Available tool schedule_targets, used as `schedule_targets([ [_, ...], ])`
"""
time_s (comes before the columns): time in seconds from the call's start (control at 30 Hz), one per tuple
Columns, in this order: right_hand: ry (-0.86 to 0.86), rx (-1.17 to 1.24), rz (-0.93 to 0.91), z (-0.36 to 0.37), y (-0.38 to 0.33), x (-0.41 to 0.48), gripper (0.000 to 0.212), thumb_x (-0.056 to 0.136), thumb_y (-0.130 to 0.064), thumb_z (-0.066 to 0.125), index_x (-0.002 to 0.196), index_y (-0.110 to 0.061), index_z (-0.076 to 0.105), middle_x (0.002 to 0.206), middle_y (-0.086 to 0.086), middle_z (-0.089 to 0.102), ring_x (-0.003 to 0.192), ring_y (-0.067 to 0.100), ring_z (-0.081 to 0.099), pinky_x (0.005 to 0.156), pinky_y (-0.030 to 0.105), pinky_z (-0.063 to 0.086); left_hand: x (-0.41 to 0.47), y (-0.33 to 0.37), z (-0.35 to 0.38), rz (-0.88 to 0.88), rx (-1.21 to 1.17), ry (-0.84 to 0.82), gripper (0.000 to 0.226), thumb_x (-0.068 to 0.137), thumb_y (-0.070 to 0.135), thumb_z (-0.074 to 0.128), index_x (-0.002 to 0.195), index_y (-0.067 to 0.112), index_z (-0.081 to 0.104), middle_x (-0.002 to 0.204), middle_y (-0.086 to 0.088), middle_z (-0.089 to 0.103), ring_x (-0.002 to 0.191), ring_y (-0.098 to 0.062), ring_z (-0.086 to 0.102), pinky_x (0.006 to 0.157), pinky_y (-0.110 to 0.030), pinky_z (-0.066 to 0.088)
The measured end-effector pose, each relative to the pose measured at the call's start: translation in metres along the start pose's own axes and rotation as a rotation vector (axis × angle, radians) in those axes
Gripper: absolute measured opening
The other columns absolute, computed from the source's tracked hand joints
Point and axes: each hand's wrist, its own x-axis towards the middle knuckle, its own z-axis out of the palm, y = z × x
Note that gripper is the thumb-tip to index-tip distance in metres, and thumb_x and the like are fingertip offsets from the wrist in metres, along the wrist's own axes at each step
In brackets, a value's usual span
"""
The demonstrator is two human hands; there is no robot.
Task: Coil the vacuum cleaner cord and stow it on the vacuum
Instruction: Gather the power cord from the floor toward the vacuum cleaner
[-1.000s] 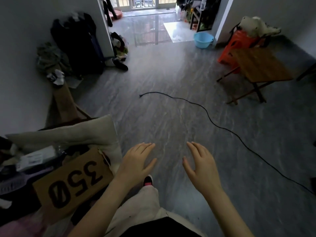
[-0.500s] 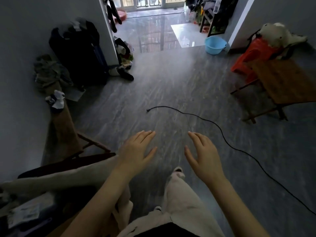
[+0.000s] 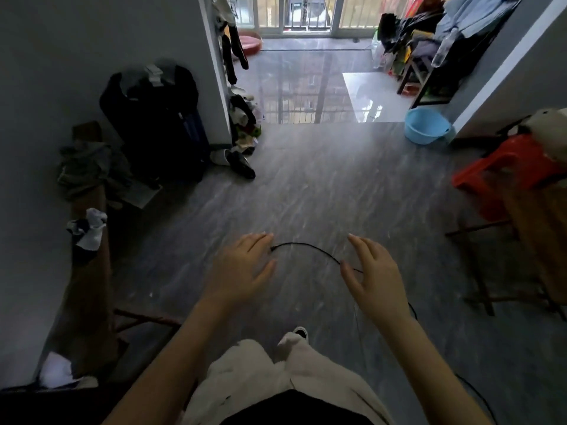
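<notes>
cord [image 3: 304, 245] now between left hand [image 3: 242, 268], right hand [image 3: 374, 279]

thin black cord [image 3: 310, 248], uncoiled, arcing across grey floor

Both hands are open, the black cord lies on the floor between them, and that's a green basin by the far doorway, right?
Not quite. The head view shows the basin is light blue, not green. The rest holds: the left hand and right hand are open, and the black cord lies on the floor, showing between them.
</notes>
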Motion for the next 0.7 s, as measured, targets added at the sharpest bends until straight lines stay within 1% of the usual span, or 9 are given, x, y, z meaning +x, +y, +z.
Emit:
schedule_targets([
  [0.13, 0.017, 0.008, -0.016, 0.008, 0.012, 0.081, 0.049, 0.094, -0.035, 0.050, 0.136, -0.010, 0.049, 0.128, 0.007, 0.058, 0.118, 0.023, 0.053, 0.098, 0.039, 0.046, 0.079, -0.027, -0.006, 0.013, 0.046, -0.016, 0.053, 0.091, 0.041, 0.039, 0.131, 0.008, 0.054, 0.127, -0.011, 0.061, 0.118, -0.028, 0.056, 0.098, -0.038, 0.043],
  [0.2, 0.019, 0.006, 0.009, 0.023, 0.019, 0.115, 0.048, 0.094, -0.033, 0.050, 0.136, -0.010, 0.049, 0.129, 0.008, 0.057, 0.119, 0.023, 0.052, 0.099, 0.040, 0.045, 0.114, -0.046, 0.000, 0.032, 0.061, -0.037, 0.052, 0.091, 0.039, 0.041, 0.129, 0.007, 0.056, 0.125, -0.011, 0.063, 0.115, -0.028, 0.058, 0.095, -0.039, 0.047],
  [0.3, 0.049, 0.014, 0.055, 0.058, 0.028, 0.157, 0.047, 0.092, -0.030, 0.052, 0.134, -0.008, 0.052, 0.126, 0.009, 0.058, 0.117, 0.023, 0.053, 0.097, 0.038, 0.046, 0.165, -0.082, 0.018, 0.081, 0.060, -0.122, 0.051, 0.090, 0.040, 0.041, 0.128, 0.010, 0.057, 0.125, -0.009, 0.063, 0.116, -0.027, 0.057, 0.095, -0.037, 0.046],
  [0.43, 0.050, -0.043, 0.082, 0.120, 0.047, 0.208, 0.040, 0.091, -0.022, 0.054, 0.127, -0.005, 0.058, 0.118, 0.011, 0.063, 0.109, 0.027, 0.059, 0.092, 0.037, 0.046, 0.237, -0.142, 0.064, 0.173, 0.054, -0.231, 0.049, 0.091, 0.039, 0.043, 0.127, 0.009, 0.058, 0.124, -0.007, 0.063, 0.114, -0.025, 0.058, 0.095, -0.034, 0.044],
  [0.53, 0.031, -0.043, 0.154, 0.164, 0.068, 0.239, 0.038, 0.091, -0.018, 0.055, 0.126, -0.003, 0.058, 0.119, 0.013, 0.064, 0.109, 0.028, 0.059, 0.092, 0.040, 0.049, 0.287, -0.182, 0.105, 0.219, 0.035, -0.280, 0.049, 0.091, 0.038, 0.044, 0.126, 0.008, 0.058, 0.124, -0.008, 0.063, 0.114, -0.025, 0.058, 0.094, -0.035, 0.045],
  [0.7, -0.024, -0.019, 0.222, 0.253, 0.122, 0.273, 0.037, 0.090, -0.011, 0.059, 0.126, -0.001, 0.058, 0.118, 0.015, 0.064, 0.111, 0.030, 0.059, 0.095, 0.043, 0.049, 0.344, -0.245, 0.198, 0.199, 0.024, -0.404, 0.052, 0.087, 0.041, 0.043, 0.125, 0.009, 0.058, 0.121, -0.009, 0.064, 0.110, -0.028, 0.059, 0.090, -0.036, 0.047],
])
